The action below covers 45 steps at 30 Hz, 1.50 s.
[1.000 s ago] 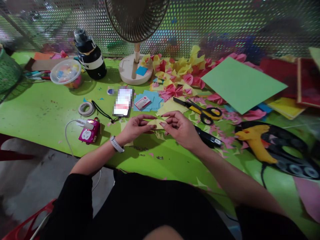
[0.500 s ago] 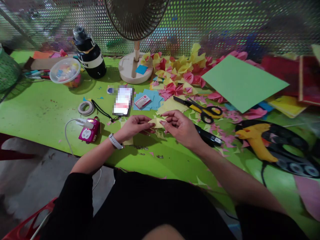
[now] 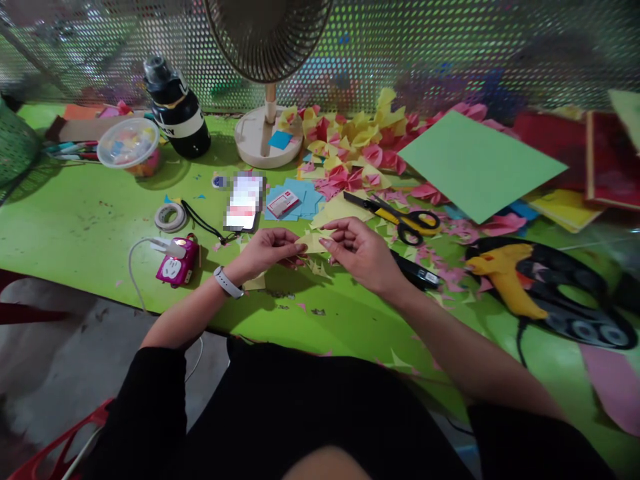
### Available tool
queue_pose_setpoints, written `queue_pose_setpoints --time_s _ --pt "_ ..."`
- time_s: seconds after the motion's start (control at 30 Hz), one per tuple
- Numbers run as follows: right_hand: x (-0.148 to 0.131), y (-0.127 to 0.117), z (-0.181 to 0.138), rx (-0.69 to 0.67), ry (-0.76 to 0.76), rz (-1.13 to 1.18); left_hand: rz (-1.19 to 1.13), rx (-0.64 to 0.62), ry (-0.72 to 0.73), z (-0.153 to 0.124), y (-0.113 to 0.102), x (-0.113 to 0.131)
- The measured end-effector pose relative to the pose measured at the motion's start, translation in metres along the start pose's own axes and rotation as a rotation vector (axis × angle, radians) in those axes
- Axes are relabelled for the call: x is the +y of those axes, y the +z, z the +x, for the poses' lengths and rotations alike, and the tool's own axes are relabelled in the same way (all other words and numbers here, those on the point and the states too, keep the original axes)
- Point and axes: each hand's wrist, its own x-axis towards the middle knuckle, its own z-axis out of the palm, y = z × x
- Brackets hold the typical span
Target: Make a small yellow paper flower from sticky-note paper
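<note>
A small piece of yellow paper [image 3: 315, 243] is pinched between both hands above the green table. My left hand [image 3: 274, 251] grips its left end between thumb and fingers, a pale watch band on the wrist. At the right end, my right hand [image 3: 357, 252] holds it with thumb and index finger. Yellow scraps [image 3: 319, 269] lie just below the paper. Beyond the hands are a sheaf of yellow paper [image 3: 337, 212], blue paper squares [image 3: 311, 200] with a small white-and-red box [image 3: 283, 204], and scissors [image 3: 410, 220]. A black stapler-like tool [image 3: 416, 272] is partly hidden behind my right forearm.
A phone [image 3: 244, 201], tape roll [image 3: 171, 217] and pink power adapter [image 3: 177, 261] are at left. Behind stand a bottle [image 3: 180, 117], a plastic tub [image 3: 129, 148] and a fan [image 3: 269, 137]. Folded paper flowers [image 3: 360, 137], a green sheet [image 3: 483, 167] and a yellow glue gun [image 3: 510, 277] occupy the right.
The yellow paper between the hands looks flatter and less curved than before. Both hands keep their hold. The view has shifted slightly.
</note>
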Motion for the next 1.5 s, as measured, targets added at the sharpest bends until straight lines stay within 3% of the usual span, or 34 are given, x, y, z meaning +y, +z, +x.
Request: queue_pose_setpoints --time_s 0.17,0.3,0.47,0.63,0.83,1.03,1.3,1.5 --pt "-0.007 -0.006 0.001 -0.049 0.007 -0.057 -0.033 0.001 -0.026 -0.001 0.001 0.004" --pt "-0.016 -0.027 -0.004 -0.063 0.010 -0.160 -0.001 0.028 -0.064 0.000 -0.003 0.007" --pt "-0.011 -0.066 -0.023 0.108 -0.055 -0.304 0.059 0.088 -0.068 0.013 -0.006 0.017" --pt "0.012 -0.084 -0.040 0.241 -0.120 -0.360 0.128 0.093 -0.114 0.046 0.012 0.024" --pt "0.020 -0.084 -0.047 0.303 -0.216 -0.423 0.187 -0.043 -0.228 0.083 0.043 0.014" --pt "0.014 -0.079 -0.030 0.312 -0.222 -0.470 0.281 -0.260 -0.331 0.095 0.046 0.008" --pt "0.019 -0.058 0.025 0.225 -0.101 -0.701 0.269 -0.248 -0.326 0.106 0.047 0.007" --pt "0.030 -0.052 0.041 0.157 -0.088 -0.831 0.278 -0.258 -0.316 0.108 0.051 0.009"
